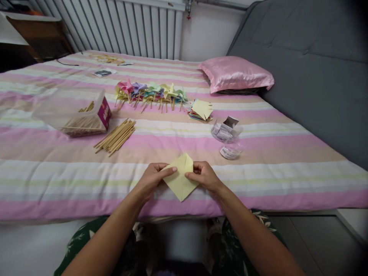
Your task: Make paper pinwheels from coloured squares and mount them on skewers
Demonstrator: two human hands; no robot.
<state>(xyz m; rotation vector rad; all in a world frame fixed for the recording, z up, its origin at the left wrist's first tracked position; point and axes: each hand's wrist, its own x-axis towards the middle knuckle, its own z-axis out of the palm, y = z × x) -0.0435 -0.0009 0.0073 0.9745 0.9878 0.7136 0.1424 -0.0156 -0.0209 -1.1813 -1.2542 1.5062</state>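
Observation:
A square of pale yellow paper point(181, 182) is held between my two hands just above the bed's front edge, one corner pointing toward me. My left hand point(156, 176) pinches its left corner, thumb on top. On the opposite side, my right hand point(205, 175) grips the right part, where the paper curls up a little. Slits seem to run in from the paper's corners. Beyond the hands, to the left, lies a bundle of thin wooden sticks point(116, 137). A stack of slit coloured paper squares point(202, 110) rests farther back.
Several finished paper pinwheels point(152, 92) lie in a row mid-bed. At left stands a clear plastic box point(83, 97) with sticks inside. Two small clear containers point(222, 132) sit right of centre. A pink pillow point(238, 73) lies by the grey headboard point(310, 57); behind is a radiator point(129, 28).

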